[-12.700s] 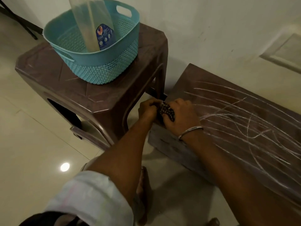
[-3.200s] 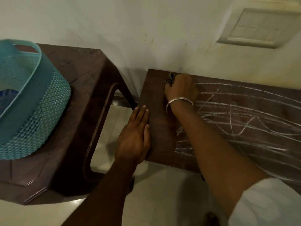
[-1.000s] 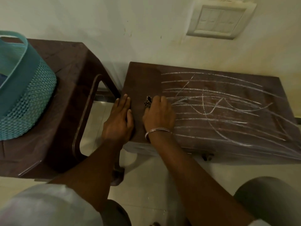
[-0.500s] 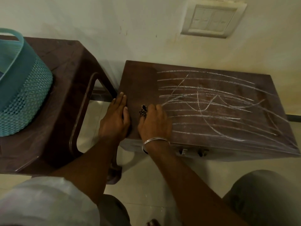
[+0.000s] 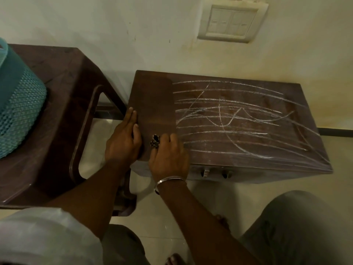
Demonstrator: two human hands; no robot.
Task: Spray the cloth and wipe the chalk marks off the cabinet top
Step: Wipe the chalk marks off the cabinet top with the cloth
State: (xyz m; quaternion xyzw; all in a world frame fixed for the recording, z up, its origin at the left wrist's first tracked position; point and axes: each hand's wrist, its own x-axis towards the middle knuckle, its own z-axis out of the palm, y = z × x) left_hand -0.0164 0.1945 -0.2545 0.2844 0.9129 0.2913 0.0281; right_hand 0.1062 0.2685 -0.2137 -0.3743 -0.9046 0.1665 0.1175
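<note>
chalk marks [image 5: 229,119]: white lines, long sweeps and a few crossing curves, over the middle and right of the cabinet top; they stop at a straight border where a dark clean strip begins
cabinet top [image 5: 152,92]: brown, low, set against the wall [image 5: 114,25]; its left strip is bare of chalk, so i judge the wiping is begun and most of it is left
cloth [image 5: 154,141]: small dark bunched wad, on the top near the front edge, at the foot of the clean strip; only a bit shows past the thumb side of the right hand
right hand [image 5: 169,159]: fingers curled over the cloth and bearing down on it, knuckles at the edge of the chalk; bunching it probably makes a firm pad to press with
left hand [image 5: 122,146]: flat, fingers straight, laid along the left edge of the top, holding nothing; likely there to steady the cabinet and prop the body while the other arm scrubs
hands: just beside each other, not touching as far as i can tell
bench [image 5: 63,92]: brown plastic, left of the cabinet, a gap between them
basket [image 5: 19,115]: teal mesh, on the bench, half out of view
next: i judge the cloth should go right into the nearest lines, in strips front to back, with steady pressure
risk: a dry or loaded cloth may smear chalk rather than lift it; whether it is damp cannot be told
</note>
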